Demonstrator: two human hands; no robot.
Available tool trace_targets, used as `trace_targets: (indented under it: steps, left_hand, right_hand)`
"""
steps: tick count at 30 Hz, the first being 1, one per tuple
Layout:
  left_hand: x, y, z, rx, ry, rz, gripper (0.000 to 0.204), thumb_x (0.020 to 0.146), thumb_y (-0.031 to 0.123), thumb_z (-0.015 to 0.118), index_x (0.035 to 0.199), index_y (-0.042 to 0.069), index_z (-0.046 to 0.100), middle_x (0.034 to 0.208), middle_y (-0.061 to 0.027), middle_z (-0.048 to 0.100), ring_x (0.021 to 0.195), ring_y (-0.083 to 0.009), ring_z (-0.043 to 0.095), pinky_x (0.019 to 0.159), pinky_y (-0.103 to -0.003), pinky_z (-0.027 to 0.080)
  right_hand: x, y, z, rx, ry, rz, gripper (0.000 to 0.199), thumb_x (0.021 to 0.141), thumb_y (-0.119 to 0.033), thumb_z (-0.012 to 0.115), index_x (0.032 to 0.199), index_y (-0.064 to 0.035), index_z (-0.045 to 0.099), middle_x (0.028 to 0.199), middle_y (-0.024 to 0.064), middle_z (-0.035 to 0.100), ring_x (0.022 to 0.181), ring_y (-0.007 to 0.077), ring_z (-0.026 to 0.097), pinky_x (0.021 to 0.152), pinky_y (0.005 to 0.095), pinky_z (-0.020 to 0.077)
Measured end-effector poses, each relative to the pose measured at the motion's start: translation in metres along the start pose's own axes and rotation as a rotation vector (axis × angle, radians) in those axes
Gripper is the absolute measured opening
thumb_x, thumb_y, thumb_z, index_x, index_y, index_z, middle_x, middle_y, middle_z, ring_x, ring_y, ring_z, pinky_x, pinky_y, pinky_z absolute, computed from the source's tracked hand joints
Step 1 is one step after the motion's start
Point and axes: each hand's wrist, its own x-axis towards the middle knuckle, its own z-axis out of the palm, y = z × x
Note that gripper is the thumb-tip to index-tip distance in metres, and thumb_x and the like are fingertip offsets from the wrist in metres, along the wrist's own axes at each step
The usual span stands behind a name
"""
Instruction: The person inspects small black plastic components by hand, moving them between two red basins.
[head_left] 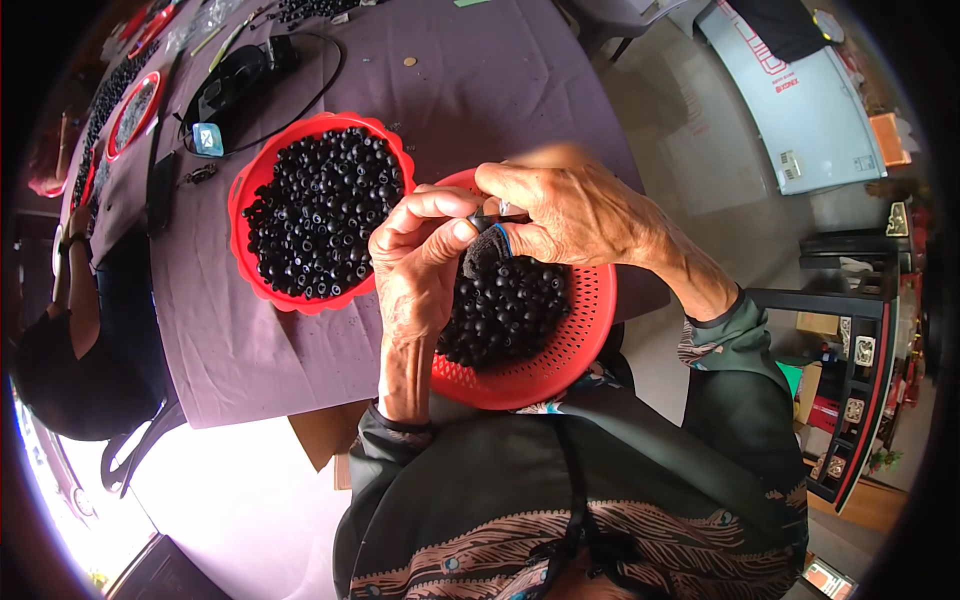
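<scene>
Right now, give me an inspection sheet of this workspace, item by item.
Surface: table under a purple cloth.
Job's things: red basket on the lap, holding small black beads; red bowl on the table, full of the same.
Clutter: trays of dark pieces at the far left edge.
Grippers: left hand and right hand together pinch a small black piece over the basket.
Cables: black cord looped beside a black device.
Surroundings: another person's arm at left; dark shelf at right.
</scene>
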Motion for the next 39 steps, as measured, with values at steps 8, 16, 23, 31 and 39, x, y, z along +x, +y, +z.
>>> trace_targets:
  steps: [8, 16, 23, 31, 39]
  left_hand:
    - [-0.0003, 0.0007, 0.0004, 0.032, 0.023, 0.004, 0.015, 0.075, -0.006, 0.065, 0.090, -0.003, 0.062, 0.091, -0.0092, 0.061, 0.086, -0.0192, 0.062, 0.083, -0.031, 0.050]
    - [-0.0005, 0.0011, 0.0029, 0.048, 0.042, -0.003, 0.017, 0.075, -0.008, 0.064, 0.090, -0.003, 0.062, 0.089, -0.0083, 0.061, 0.085, -0.0183, 0.061, 0.083, -0.030, 0.050]
    - [-0.0021, -0.0009, 0.0021, 0.057, 0.062, -0.027, 0.017, 0.075, -0.010, 0.063, 0.090, -0.004, 0.062, 0.089, -0.0068, 0.060, 0.085, -0.0163, 0.059, 0.083, -0.028, 0.049]
    - [-0.0016, -0.0021, 0.0051, -0.049, 0.057, -0.061, 0.015, 0.075, -0.008, 0.063, 0.089, -0.003, 0.061, 0.089, -0.0098, 0.062, 0.083, -0.0193, 0.062, 0.081, -0.031, 0.052]
    - [-0.0003, -0.0049, 0.0043, -0.083, 0.042, -0.047, 0.014, 0.076, -0.007, 0.063, 0.090, -0.002, 0.061, 0.089, -0.0102, 0.063, 0.084, -0.0189, 0.062, 0.079, -0.031, 0.053]
  right_hand:
    - [-0.0003, 0.0035, 0.0043, 0.007, 0.033, -0.012, 0.023, 0.061, 0.000, 0.064, 0.079, 0.0006, 0.050, 0.065, 0.0133, 0.057, 0.059, 0.0327, 0.057, 0.053, 0.0391, 0.0434]
    - [-0.0028, 0.0062, 0.0084, 0.001, 0.041, -0.004, 0.021, 0.064, 0.002, 0.062, 0.079, 0.0005, 0.048, 0.072, 0.0130, 0.059, 0.066, 0.0343, 0.059, 0.057, 0.0405, 0.0451]
    - [-0.0052, 0.0059, 0.0089, -0.012, 0.049, -0.021, 0.019, 0.065, 0.001, 0.060, 0.076, -0.0004, 0.045, 0.067, 0.0134, 0.055, 0.064, 0.0364, 0.056, 0.054, 0.0429, 0.0413]
    - [-0.0055, 0.0076, 0.0068, 0.007, 0.059, -0.030, 0.018, 0.066, -0.001, 0.062, 0.076, -0.0001, 0.047, 0.066, 0.0133, 0.054, 0.062, 0.0355, 0.055, 0.054, 0.0410, 0.0416]
    - [-0.0033, 0.0040, 0.0023, 0.015, 0.039, -0.007, 0.021, 0.067, -0.008, 0.065, 0.080, 0.0002, 0.050, 0.069, 0.0112, 0.058, 0.063, 0.0317, 0.058, 0.054, 0.0392, 0.0424]
